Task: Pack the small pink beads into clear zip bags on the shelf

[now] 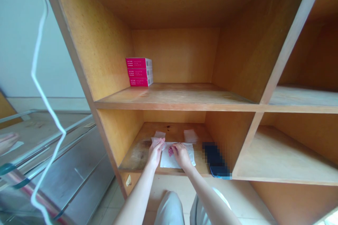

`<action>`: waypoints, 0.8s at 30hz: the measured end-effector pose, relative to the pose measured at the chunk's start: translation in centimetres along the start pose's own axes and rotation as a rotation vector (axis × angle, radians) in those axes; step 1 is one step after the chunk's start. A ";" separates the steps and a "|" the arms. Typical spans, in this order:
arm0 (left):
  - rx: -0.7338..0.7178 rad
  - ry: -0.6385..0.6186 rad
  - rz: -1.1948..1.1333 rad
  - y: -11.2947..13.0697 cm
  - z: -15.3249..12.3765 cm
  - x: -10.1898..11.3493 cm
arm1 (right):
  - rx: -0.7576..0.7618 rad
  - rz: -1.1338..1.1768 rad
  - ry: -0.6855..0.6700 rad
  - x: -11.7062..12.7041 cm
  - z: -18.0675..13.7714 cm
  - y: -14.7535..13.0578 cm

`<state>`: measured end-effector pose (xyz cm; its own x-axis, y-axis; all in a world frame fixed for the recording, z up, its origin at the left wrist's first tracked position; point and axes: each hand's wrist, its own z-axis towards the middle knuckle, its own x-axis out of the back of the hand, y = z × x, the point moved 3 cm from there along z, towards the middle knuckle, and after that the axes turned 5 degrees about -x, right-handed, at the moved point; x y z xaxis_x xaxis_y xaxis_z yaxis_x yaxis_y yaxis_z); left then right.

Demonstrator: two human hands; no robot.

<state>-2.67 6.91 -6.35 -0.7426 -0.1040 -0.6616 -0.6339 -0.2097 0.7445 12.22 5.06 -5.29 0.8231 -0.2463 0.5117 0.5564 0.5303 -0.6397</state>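
- The lower shelf [134, 156] is bounded by the left wall [118, 137], the right wall [227, 133] and a back panel [174, 116]; above, room is limited by the upper shelf [174, 107].
- The front edge is crossed by both forearms, and the white sheet [169, 162] is laid just behind that edge.
- Bare wood is left between the sheet and the left wall; on the right, room is narrowed by a dark flat thing [216, 158], blurred, its near end reaching the front edge.
- Two small clear bags are seen farther back: a left one [160, 134] just behind the left hand [157, 146], a right one [190, 135] at the sheet's back right.
- The red beads [170, 151] are gathered on the sheet between the hands, just beside the right fingertips.
- By the left grip, a clear plastic bag [154, 142] is held between nearly closed fingers.
- The right hand [180, 152] is curled low at the beads; whether any are pinched by its grip cannot be told.
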 end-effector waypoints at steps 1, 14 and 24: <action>-0.010 -0.013 0.012 0.3 0.0 -0.3 | -0.003 0.014 0.023 0.2 0.0 -0.1; -0.118 -0.257 0.282 3.0 -2.3 -5.9 | -0.574 0.930 -0.100 1.3 1.4 -3.7; -0.037 -0.211 0.154 3.6 -4.6 -6.8 | -0.678 1.102 0.088 2.0 1.5 -3.9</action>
<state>1.06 2.39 0.40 -0.8610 0.0663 -0.5043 -0.5041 -0.2427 0.8288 11.57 3.73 -0.89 0.8718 -0.0114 -0.4897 -0.4898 -0.0209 -0.8716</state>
